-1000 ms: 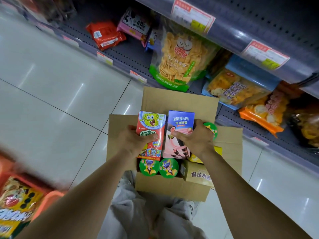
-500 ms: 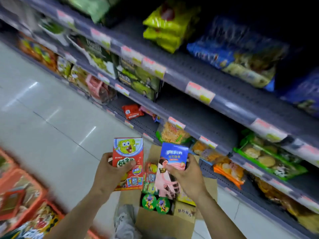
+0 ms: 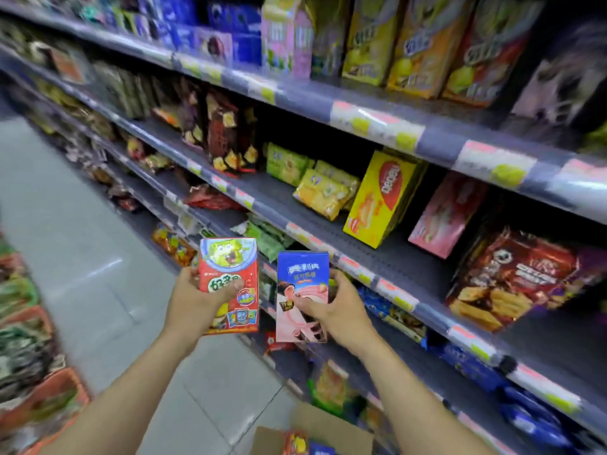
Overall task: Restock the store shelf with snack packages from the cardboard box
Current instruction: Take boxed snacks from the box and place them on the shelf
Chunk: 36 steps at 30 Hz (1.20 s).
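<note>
My left hand [image 3: 197, 298] grips a red snack box with a yellow cartoon sponge [image 3: 230, 274], held upright in front of the shelves. My right hand [image 3: 335, 307] grips a blue-and-pink snack box [image 3: 300, 284] beside it, also upright. Both boxes hang in the air just short of the grey shelf edge [image 3: 328, 247]. The open cardboard box [image 3: 315, 435] sits on the floor at the bottom edge, with more packages showing inside.
Grey store shelves run diagonally from upper left to lower right. A yellow box [image 3: 381, 198], a pink box [image 3: 440, 218] and a dark red box [image 3: 512, 277] stand on the middle shelf. Orange baskets of snacks [image 3: 33, 372] line the left. Tiled floor [image 3: 82, 241] lies between.
Both hands have lifted the two boxes out of the cardboard box up to shelf height. My view has swung upward from the floor to the higher shelves.
</note>
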Motion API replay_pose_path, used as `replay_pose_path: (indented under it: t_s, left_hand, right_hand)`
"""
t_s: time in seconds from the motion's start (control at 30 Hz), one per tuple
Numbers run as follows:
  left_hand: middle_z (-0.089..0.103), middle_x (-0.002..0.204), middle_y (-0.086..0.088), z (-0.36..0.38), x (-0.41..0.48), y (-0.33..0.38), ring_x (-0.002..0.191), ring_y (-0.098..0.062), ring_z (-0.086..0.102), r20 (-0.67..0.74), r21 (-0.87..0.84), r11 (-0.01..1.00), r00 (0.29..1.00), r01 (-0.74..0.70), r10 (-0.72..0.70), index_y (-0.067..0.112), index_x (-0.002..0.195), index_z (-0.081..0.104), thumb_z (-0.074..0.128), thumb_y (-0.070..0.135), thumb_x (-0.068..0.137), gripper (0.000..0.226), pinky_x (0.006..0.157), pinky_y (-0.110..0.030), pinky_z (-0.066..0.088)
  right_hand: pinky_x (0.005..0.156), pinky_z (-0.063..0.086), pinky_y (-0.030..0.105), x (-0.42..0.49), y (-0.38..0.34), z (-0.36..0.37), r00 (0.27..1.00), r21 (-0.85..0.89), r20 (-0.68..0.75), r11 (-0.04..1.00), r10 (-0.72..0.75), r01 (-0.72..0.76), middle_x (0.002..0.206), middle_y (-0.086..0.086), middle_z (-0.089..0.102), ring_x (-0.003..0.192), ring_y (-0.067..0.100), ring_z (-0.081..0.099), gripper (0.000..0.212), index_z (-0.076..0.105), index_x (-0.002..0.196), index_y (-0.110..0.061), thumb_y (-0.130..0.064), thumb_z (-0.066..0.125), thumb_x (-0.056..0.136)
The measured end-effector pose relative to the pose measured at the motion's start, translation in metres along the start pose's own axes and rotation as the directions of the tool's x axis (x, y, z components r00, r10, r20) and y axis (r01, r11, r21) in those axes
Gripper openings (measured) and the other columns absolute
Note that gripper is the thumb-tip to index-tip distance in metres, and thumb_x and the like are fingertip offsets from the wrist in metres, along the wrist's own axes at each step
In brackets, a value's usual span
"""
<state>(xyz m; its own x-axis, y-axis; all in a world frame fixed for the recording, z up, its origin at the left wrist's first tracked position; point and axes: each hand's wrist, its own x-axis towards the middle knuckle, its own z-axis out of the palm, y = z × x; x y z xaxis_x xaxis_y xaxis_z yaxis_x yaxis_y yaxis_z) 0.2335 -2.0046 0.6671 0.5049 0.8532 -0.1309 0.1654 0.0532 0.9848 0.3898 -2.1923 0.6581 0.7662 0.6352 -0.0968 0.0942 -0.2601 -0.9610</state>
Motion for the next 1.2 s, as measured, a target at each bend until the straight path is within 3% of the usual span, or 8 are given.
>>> replay_pose_path:
  t_s: [0.07, 0.23, 0.43, 0.57, 0.7, 0.83, 0.97, 1.2]
  left_hand:
    - [0.072, 0.099, -0.002, -0.007, 0.003, 0.027, 0.081, -0.021, 0.074, 0.017, -0.021, 0.998, 0.998, -0.058, 0.058, 0.015, 0.111, 0.052, 0.088, 0.016, 0.07, 0.055, 0.062, -0.034, 0.059]
    - [0.072, 0.104, 0.0, -0.022, 0.009, 0.083, 0.088, -0.021, 0.073, 0.039, -0.078, 0.986, 0.987, -0.151, 0.154, 0.032, 0.101, 0.05, 0.087, 0.027, 0.072, 0.047, 0.076, -0.043, 0.06]
    - [0.071, 0.101, 0.002, -0.026, 0.003, 0.136, 0.076, -0.006, 0.071, 0.068, -0.046, 0.965, 0.963, -0.258, 0.261, 0.019, 0.119, 0.049, 0.085, 0.03, 0.074, 0.059, 0.053, -0.017, 0.052]
    - [0.069, 0.108, -0.001, -0.009, -0.001, 0.172, 0.087, -0.016, 0.072, 0.148, -0.109, 0.952, 0.943, -0.285, 0.299, 0.019, 0.125, 0.043, 0.083, 0.03, 0.077, 0.063, 0.066, -0.03, 0.056]
    - [0.069, 0.109, -0.002, 0.025, -0.007, 0.208, 0.089, -0.017, 0.073, 0.182, -0.187, 0.922, 0.91, -0.34, 0.373, 0.02, 0.122, 0.043, 0.087, 0.03, 0.073, 0.067, 0.073, -0.037, 0.059]
    - [0.069, 0.108, 0.0, 0.073, -0.019, 0.239, 0.084, -0.009, 0.073, 0.268, -0.2, 0.908, 0.87, -0.369, 0.413, 0.021, 0.124, 0.041, 0.089, 0.023, 0.069, 0.073, 0.064, -0.025, 0.057]
    - [0.069, 0.11, 0.001, 0.129, -0.032, 0.264, 0.092, -0.012, 0.072, 0.383, -0.198, 0.892, 0.806, -0.406, 0.452, 0.025, 0.127, 0.038, 0.097, 0.028, 0.049, 0.098, 0.077, -0.038, 0.061]
    - [0.068, 0.11, 0.007, 0.224, -0.034, 0.305, 0.094, -0.006, 0.069, 0.409, -0.211, 0.846, 0.741, -0.49, 0.532, 0.025, 0.129, 0.038, 0.094, 0.025, 0.061, 0.088, 0.076, -0.025, 0.056]
  right_hand:
    - [0.077, 0.059, 0.028, 0.002, -0.035, 0.003, 0.999, 0.017, -0.005, 0.999, -0.051, 0.052, 0.101, -0.005, 0.077, 0.088, 0.008, 0.074, 0.058, 0.058, 0.115, -0.025, -0.024, 0.092, 0.068]
    - [0.074, 0.058, 0.022, -0.003, -0.105, -0.004, 0.986, 0.035, -0.052, 0.986, -0.158, 0.16, 0.102, -0.005, 0.077, 0.089, 0.01, 0.074, 0.056, 0.056, 0.116, -0.023, -0.02, 0.09, 0.072]
    - [0.081, 0.059, 0.034, -0.012, -0.163, -0.026, 0.962, 0.043, -0.116, 0.966, -0.248, 0.254, 0.099, -0.003, 0.078, 0.089, 0.013, 0.075, 0.056, 0.056, 0.116, -0.027, -0.022, 0.09, 0.071]
    - [0.074, 0.057, 0.024, -0.026, -0.197, -0.051, 0.932, -0.004, -0.167, 0.945, -0.322, 0.326, 0.1, -0.006, 0.077, 0.088, 0.008, 0.074, 0.053, 0.057, 0.113, -0.027, -0.023, 0.089, 0.073]
    - [0.076, 0.057, 0.025, -0.038, -0.223, -0.092, 0.894, -0.037, -0.257, 0.928, -0.366, 0.37, 0.098, -0.01, 0.077, 0.085, 0.004, 0.074, 0.055, 0.056, 0.114, -0.028, -0.029, 0.09, 0.071]
    - [0.075, 0.055, 0.023, -0.05, -0.236, -0.143, 0.856, -0.099, -0.336, 0.918, -0.393, 0.383, 0.093, -0.014, 0.077, 0.081, 0.001, 0.073, 0.055, 0.056, 0.114, -0.028, -0.032, 0.09, 0.071]
    - [0.079, 0.058, 0.028, -0.061, -0.24, -0.2, 0.823, -0.142, -0.409, 0.919, -0.394, 0.368, 0.095, -0.01, 0.077, 0.082, 0.004, 0.074, 0.054, 0.057, 0.112, -0.028, -0.033, 0.091, 0.07]
    - [0.077, 0.057, 0.028, -0.051, -0.236, -0.293, 0.734, -0.279, -0.556, 0.92, -0.39, 0.276, 0.095, -0.012, 0.075, 0.082, 0.002, 0.072, 0.055, 0.057, 0.112, -0.028, -0.039, 0.089, 0.069]
